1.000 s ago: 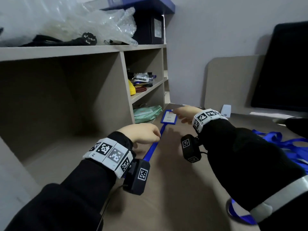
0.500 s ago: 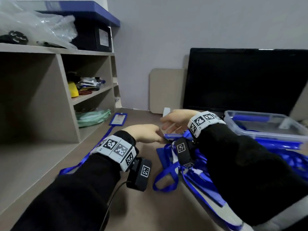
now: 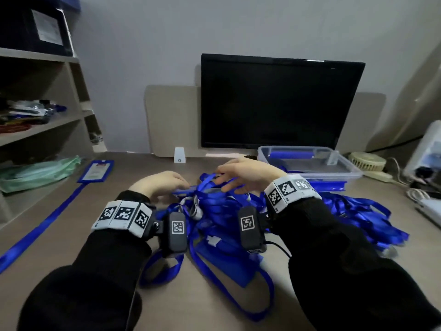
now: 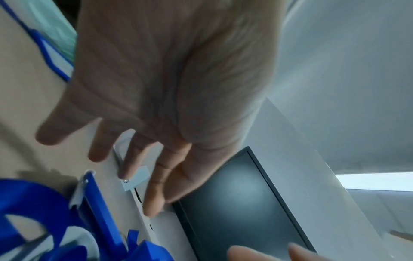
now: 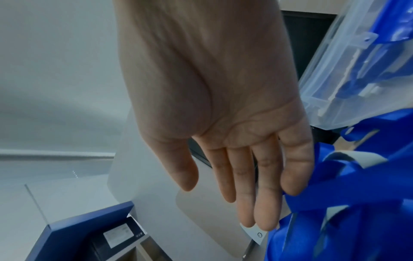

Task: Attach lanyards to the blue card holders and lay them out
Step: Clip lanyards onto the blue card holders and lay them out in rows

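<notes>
A tangled pile of blue lanyards [image 3: 214, 211] lies mid-desk, with blue card holders [image 3: 229, 263] among the straps. My left hand [image 3: 162, 185] hovers at the pile's left edge, fingers spread [image 4: 125, 159] and holding nothing; a blue card holder's edge [image 4: 98, 203] lies just below them. My right hand [image 3: 238, 174] reaches over the pile's top with straight fingers [image 5: 234, 185], the little finger touching a strap [image 5: 335, 199]. One blue card holder [image 3: 95, 170] lies flat at the left, its lanyard [image 3: 47, 223] stretched straight toward me.
A clear plastic box [image 3: 341, 168] holding blue items stands behind the pile on the right. A black monitor [image 3: 274, 101] is at the back, shelves [image 3: 40, 130] and a green bundle [image 3: 35, 173] at the left, a small fan [image 3: 367, 161] and cables at the right.
Both hands left the laid-out card holder at the left and moved right to the lanyard pile. The view turned right with them.
</notes>
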Tool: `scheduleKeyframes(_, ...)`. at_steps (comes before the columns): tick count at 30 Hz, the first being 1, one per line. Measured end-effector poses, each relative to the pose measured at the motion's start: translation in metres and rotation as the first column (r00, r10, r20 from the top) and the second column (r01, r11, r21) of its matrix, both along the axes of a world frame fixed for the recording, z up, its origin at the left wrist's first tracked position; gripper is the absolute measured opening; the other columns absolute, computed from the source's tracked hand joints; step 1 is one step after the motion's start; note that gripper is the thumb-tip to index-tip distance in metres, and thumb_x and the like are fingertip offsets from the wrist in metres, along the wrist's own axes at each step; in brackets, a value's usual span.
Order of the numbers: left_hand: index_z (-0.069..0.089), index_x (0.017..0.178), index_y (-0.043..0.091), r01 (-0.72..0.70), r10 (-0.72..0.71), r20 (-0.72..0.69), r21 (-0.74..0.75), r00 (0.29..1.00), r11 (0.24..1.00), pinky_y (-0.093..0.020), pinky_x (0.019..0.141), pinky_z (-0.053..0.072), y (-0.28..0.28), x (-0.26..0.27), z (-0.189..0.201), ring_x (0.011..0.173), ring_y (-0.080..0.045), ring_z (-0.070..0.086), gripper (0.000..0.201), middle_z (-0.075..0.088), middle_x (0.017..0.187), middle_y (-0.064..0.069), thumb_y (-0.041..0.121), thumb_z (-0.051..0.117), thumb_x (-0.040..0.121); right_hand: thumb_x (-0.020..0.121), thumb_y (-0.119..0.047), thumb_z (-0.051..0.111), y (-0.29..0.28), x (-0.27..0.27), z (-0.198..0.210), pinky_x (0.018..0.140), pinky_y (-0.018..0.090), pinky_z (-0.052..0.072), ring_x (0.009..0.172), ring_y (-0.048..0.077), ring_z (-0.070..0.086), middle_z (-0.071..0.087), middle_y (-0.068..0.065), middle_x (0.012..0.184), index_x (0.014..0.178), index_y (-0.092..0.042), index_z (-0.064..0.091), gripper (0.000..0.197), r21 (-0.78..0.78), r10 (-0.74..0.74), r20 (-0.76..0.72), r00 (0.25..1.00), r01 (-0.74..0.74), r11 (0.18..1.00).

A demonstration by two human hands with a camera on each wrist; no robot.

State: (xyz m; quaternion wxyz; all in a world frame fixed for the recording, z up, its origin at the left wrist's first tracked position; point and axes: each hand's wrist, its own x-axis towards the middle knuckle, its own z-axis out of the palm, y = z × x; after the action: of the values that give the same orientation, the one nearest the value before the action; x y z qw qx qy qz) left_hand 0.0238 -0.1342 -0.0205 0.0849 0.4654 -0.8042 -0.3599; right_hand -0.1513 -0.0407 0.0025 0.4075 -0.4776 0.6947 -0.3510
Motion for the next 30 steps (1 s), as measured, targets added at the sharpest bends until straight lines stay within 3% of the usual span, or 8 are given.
scheduleKeyframes(4, 0.058, 0.086, 0.004, -0.169, 0.174, -0.026, 0.129, 0.984, 0.977, -0.018, 0.037, 0.034, -0.017, -0.003, -0.013, 0.04, -0.015, 0.05, 0.013, 0.055, 0.069, -0.011, 0.006, 0.048, 0.093, 0.099, -0.03, 0.046, -0.004, -0.007, -0.01, 0.072, 0.029, 0.043, 0.081, 0.016, 0.063, 0.067, 0.004, 0.104, 0.124, -0.012, 0.055, 0.033, -0.063, -0.031, 0.096, 0.995, 0.037, 0.997)
scheduleKeyframes(7, 0.059, 0.08, 0.008, -0.227, 0.256, -0.116, 0.22, 0.96, 0.949, -0.017, 0.04, 0.035, -0.03, -0.004, -0.025, 0.035, -0.012, 0.055, 0.021, 0.061, 0.056, -0.008, 0.002, 0.043, 0.094, 0.098, -0.031, 0.048, -0.009, -0.012, -0.018, 0.069, 0.027, 0.045, 0.084, 0.017, 0.065, 0.07, 0.005, 0.105, 0.125, -0.012, 0.054, 0.034, -0.096, -0.05, 0.142, 0.989, 0.064, 0.993)
scheduleKeyframes(12, 0.061, 0.087, 0.009, -0.273, 0.34, -0.187, 0.311, 0.922, 0.91, -0.012, 0.031, 0.035, -0.044, -0.001, -0.034, 0.028, -0.006, 0.048, 0.022, 0.061, 0.071, -0.011, 0.0, 0.043, 0.095, 0.097, -0.032, 0.049, -0.018, -0.018, -0.026, 0.067, 0.025, 0.047, 0.084, 0.015, 0.067, 0.072, 0.004, 0.108, 0.124, -0.015, 0.056, 0.032, -0.129, -0.07, 0.174, 0.982, 0.093, 0.987)
scheduleKeyframes(15, 0.063, 0.091, 0.003, -0.268, 0.359, -0.293, 0.309, 0.886, 0.913, -0.015, 0.033, 0.041, -0.045, -0.001, -0.035, 0.037, -0.009, 0.052, 0.012, 0.057, 0.07, -0.011, -0.002, 0.053, 0.092, 0.097, -0.032, 0.049, -0.022, -0.015, -0.025, 0.068, 0.026, 0.046, 0.084, 0.014, 0.067, 0.072, 0.002, 0.104, 0.122, -0.015, 0.057, 0.031, -0.135, -0.079, 0.159, 0.984, 0.101, 0.986)
scheduleKeyframes(18, 0.059, 0.075, 0.015, -0.265, 0.282, -0.425, 0.1, 0.86, 0.959, -0.015, 0.046, 0.047, -0.047, -0.002, -0.023, 0.049, -0.006, 0.055, 0.024, 0.057, 0.075, -0.007, -0.003, 0.055, 0.09, 0.097, -0.031, 0.049, -0.021, -0.011, -0.021, 0.067, 0.024, 0.045, 0.086, 0.014, 0.065, 0.071, 0.0, 0.104, 0.119, -0.016, 0.059, 0.028, -0.167, -0.085, 0.127, 0.988, 0.106, 0.98)
scheduleKeyframes(23, 0.05, 0.082, 0.027, -0.242, 0.054, -0.667, -0.193, 0.743, 0.951, -0.021, 0.058, 0.046, -0.032, 0.0, 0.021, 0.073, -0.013, 0.052, 0.028, 0.055, 0.084, 0.001, 0.0, 0.057, 0.089, 0.097, -0.03, 0.049, -0.016, -0.008, -0.009, 0.076, 0.03, 0.044, 0.093, 0.015, 0.06, 0.068, 0.002, 0.109, 0.106, -0.022, 0.062, 0.017, -0.308, -0.13, 0.141, 0.981, 0.168, 0.936)
scheduleKeyframes(26, 0.047, 0.091, 0.03, -0.149, -0.115, -0.692, -0.309, 0.712, 0.939, -0.015, 0.062, 0.047, -0.013, -0.003, 0.038, 0.076, -0.008, 0.055, 0.03, 0.054, 0.087, 0.005, 0.005, 0.063, 0.086, 0.096, -0.035, 0.051, -0.011, -0.008, -0.002, 0.084, 0.024, 0.042, 0.11, 0.013, 0.053, 0.057, -0.002, 0.122, 0.126, -0.02, 0.053, 0.034, -0.416, -0.189, 0.069, 0.979, 0.201, 0.887)
scheduleKeyframes(30, 0.051, 0.095, 0.029, 0.002, -0.239, -0.683, -0.328, 0.69, 0.945, -0.025, 0.066, 0.049, 0.01, -0.015, 0.045, 0.074, -0.007, 0.056, 0.026, 0.057, 0.085, 0.006, 0.017, 0.061, 0.075, 0.093, -0.033, 0.057, -0.006, -0.007, 0.005, 0.082, 0.015, 0.044, 0.117, 0.011, 0.051, 0.05, -0.002, 0.131, 0.138, -0.018, 0.043, 0.049, -0.514, -0.209, 0.079, 0.975, 0.219, 0.829)
